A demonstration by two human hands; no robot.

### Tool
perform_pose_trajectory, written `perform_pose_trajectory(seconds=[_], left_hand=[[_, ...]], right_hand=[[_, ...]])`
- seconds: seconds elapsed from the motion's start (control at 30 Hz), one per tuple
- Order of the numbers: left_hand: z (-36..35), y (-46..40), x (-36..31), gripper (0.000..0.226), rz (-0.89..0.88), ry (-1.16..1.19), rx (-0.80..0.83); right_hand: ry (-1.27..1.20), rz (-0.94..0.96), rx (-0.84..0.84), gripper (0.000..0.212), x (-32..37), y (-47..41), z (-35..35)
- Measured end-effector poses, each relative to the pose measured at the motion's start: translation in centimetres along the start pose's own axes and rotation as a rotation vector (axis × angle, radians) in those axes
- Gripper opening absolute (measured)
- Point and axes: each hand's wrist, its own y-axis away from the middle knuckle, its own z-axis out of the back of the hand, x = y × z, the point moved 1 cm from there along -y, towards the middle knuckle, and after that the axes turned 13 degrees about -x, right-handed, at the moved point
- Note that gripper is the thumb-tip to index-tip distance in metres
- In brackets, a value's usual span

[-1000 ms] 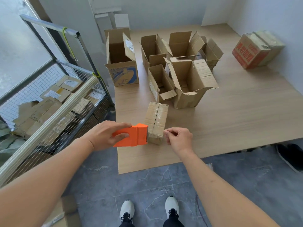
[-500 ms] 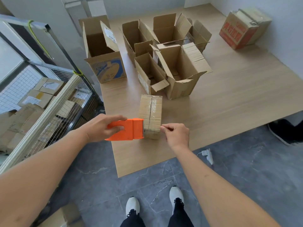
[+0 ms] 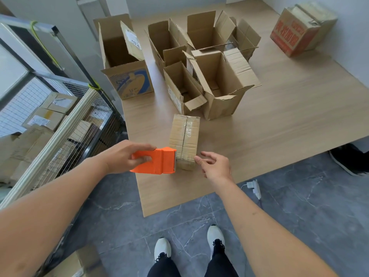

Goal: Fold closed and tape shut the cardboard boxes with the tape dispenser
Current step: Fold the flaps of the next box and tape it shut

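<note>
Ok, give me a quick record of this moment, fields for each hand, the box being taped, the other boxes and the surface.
left hand: grips orange plastic tape dispenser, its blade end against the box's near end
right hand: open, fingers spread beside the box
box in work: small closed brown cardboard box, flaps folded, clear tape along the seam
other boxes: open cardboard boxes behind it, flaps up
surface: light wooden table
</note>
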Motion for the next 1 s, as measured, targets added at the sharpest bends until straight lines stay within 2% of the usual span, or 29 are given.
perform_pose_trajectory(seconds=[0.17, 0.2, 0.27, 0.37, 0.47, 0.67, 0.8, 0.87, 1.0], left_hand=[[-1.0, -0.5, -0.9, 0.036, -0.013, 0.013, 0.016], [-1.1, -0.6, -1.0, 0.035, -0.019, 0.017, 0.015], [-1.1, -0.7, -1.1, 0.034, -0.026, 0.022, 0.015], [-1.1, -0.4, -1.2, 0.032, -0.034, 0.026, 0.01], [-0.7, 0.0, -1.4, 0.034, -0.031, 0.021, 0.001], [-0.1, 1.2, -0.4, 0.04, 0.027, 0.063, -0.034], [0.0, 1.5, -0.1, 0.04, 0.046, 0.082, -0.049], [-0.1, 1.7, 0.1, 0.039, 0.056, 0.091, -0.052], [0.0, 2.3, 0.5, 0.031, 0.08, 0.094, -0.049]], right_hand=[[0.03, -0.071, -0.047, 0.04, 0.0, 0.3, 0.1], [0.058, -0.01, -0.064, 0.038, 0.1, 0.3, 0.3], [0.181, 0.25, -0.098, 0.028, 0.6, 0.1, 0.5], [0.282, 0.65, -0.025, 0.019, 1.8, 0.9, -0.4], [0.475, 0.878, -0.018, 0.009, 2.4, 1.5, -1.2], [0.607, 1.006, -0.044, 0.011, 2.1, 1.2, -1.0], [0.66, 1.006, 0.038, 0.011, 2.4, 1.3, -0.8], [0.751, 1.011, 0.035, 0.006, 2.6, 1.4, -1.1], [0.81, 0.998, 0.018, 0.01, 3.1, 1.6, -1.5]])
